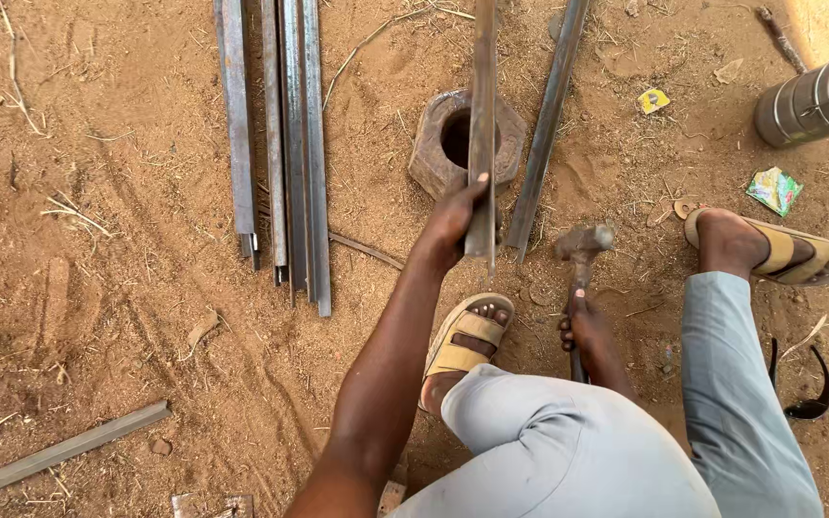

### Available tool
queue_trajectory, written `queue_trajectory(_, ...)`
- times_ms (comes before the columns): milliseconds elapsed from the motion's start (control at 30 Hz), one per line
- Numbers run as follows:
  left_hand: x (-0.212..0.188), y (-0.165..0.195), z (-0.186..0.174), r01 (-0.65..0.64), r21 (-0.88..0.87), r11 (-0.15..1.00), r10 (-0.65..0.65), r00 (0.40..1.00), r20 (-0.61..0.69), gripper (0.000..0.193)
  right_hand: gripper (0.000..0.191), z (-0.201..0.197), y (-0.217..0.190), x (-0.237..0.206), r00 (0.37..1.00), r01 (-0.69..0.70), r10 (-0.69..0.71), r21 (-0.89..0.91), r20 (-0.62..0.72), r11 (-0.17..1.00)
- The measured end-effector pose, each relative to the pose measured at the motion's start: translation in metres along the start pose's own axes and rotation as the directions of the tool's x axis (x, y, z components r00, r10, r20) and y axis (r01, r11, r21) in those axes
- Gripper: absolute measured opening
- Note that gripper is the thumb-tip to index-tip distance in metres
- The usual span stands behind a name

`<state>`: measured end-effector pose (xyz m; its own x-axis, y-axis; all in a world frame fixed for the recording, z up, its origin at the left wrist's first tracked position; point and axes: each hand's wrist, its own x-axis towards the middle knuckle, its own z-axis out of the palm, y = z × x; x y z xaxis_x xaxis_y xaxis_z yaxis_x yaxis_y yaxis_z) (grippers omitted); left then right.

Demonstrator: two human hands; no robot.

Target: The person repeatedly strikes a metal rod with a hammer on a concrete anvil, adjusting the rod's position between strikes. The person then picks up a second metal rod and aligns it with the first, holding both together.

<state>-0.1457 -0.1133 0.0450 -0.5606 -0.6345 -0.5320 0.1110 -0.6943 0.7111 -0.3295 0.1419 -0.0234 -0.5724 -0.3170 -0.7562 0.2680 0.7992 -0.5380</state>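
My left hand (453, 223) grips a long flat steel bar (483, 105) near its lower end; the bar runs upward across a large rusty hexagonal nut (429, 153) lying on the sandy ground. My right hand (587, 331) is closed around the handle of a hammer (582, 245), whose head hangs just right of the bar's end. My feet in tan sandals (467, 341) rest on the dirt, one below the bar and one at the right.
Several steel bars (285, 144) lie side by side at upper left. Another bar (547, 115) leans beside the nut, and one more (59, 451) lies at lower left. A metal flask (817, 101), wrappers and black sunglasses (813, 384) sit at right.
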Motion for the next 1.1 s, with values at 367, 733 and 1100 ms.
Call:
queue_trajectory(367, 0.0, 0.111, 0.061, -0.044, -0.349, 0.936, 0.054, 0.998, 0.02, 0.026, 0.038, 0.006, 0.003, 0.0, 0.995, -0.101, 0.101, -0.053, 0.008, 0.994)
queue_trajectory(733, -0.001, 0.051, 0.009, 0.186, 0.076, 0.98, -0.181, 0.981, -0.073, 0.043, 0.049, 0.012, 0.016, 0.002, 1.0, 0.028, -0.028, -0.008, -0.009, 1.0)
queue_trajectory(1100, -0.14, -0.156, -0.142, 0.037, 0.799, 0.6, 0.254, 0.938, -0.235, 0.031, 0.041, 0.015, -0.042, -0.063, 0.957, 0.291, -0.291, -0.02, 0.016, 0.956)
